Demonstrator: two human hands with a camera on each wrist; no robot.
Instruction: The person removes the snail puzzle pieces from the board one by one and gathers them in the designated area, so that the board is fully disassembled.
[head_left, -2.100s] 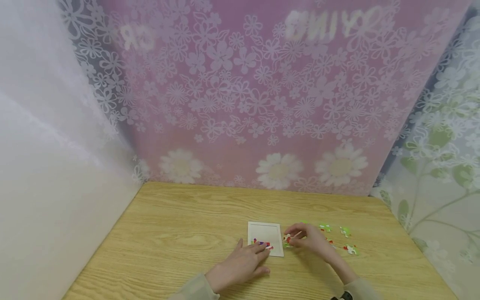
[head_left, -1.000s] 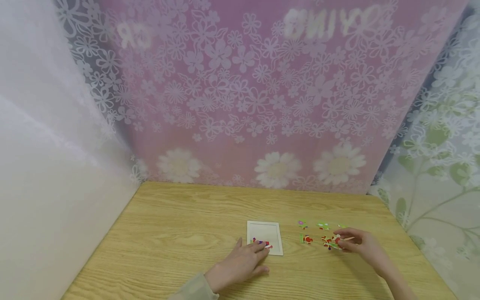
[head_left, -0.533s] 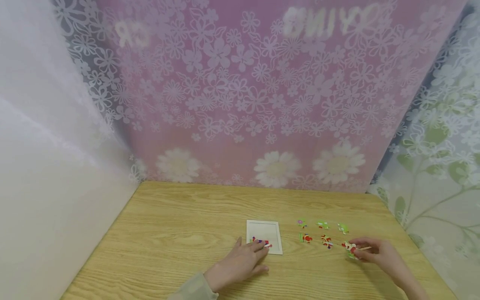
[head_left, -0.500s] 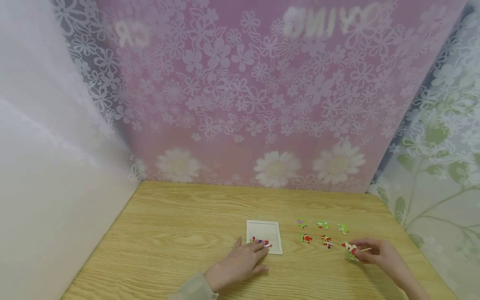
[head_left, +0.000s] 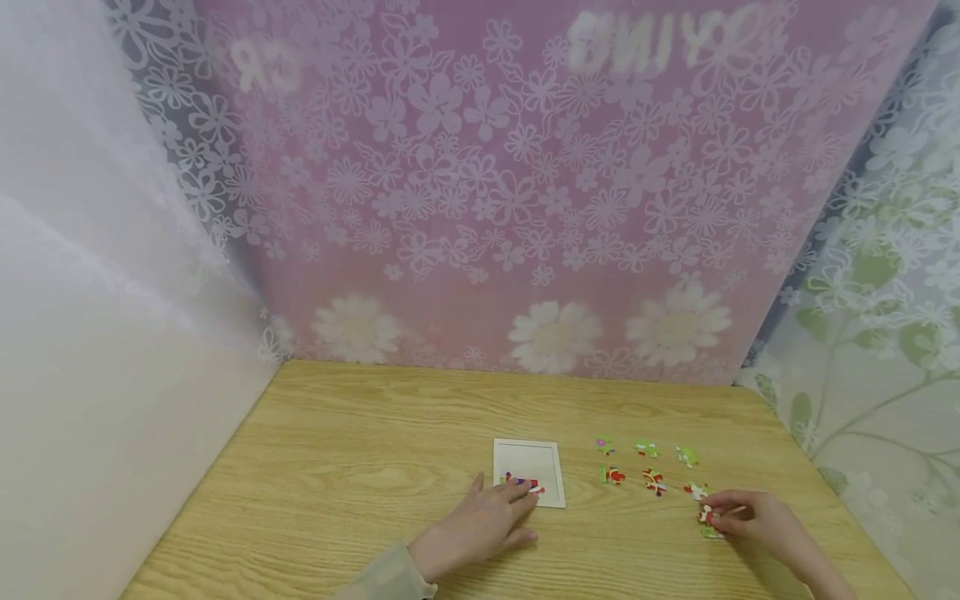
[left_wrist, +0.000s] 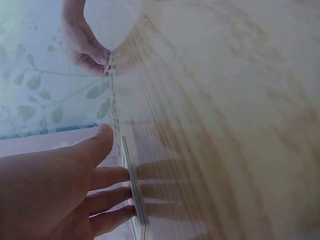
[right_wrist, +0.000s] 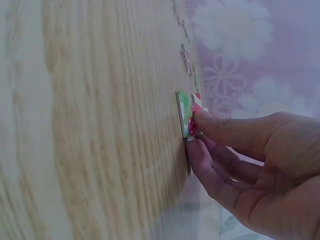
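Observation:
My right hand [head_left: 765, 527] pinches a green, red and white jigsaw puzzle piece [right_wrist: 183, 114] between thumb and fingers, close over the tabletop at the right. Just beyond it lies a white and green puzzle piece [head_left: 696, 490]. My left hand [head_left: 480, 527] rests with extended fingers on the lower part of a white puzzle tray [head_left: 559, 473]. Purple and red puzzle pieces [head_left: 521, 482] show inside the tray, partly covered by those fingers. In the left wrist view, the left fingertips [left_wrist: 125, 212] touch the edge of the tray.
Several loose puzzle pieces lie in two rows right of the tray, among them a red and yellow piece [head_left: 654, 482] and a green piece [head_left: 686, 455]. The wooden table [head_left: 360, 450] meets a pink floral curtain [head_left: 450, 275] behind and a white wall [head_left: 112, 333] at left.
My right hand has moved from beside the tray to the right with the puzzle piece, then a little nearer, uncovering the loose pieces. The left hand has stayed on the tray.

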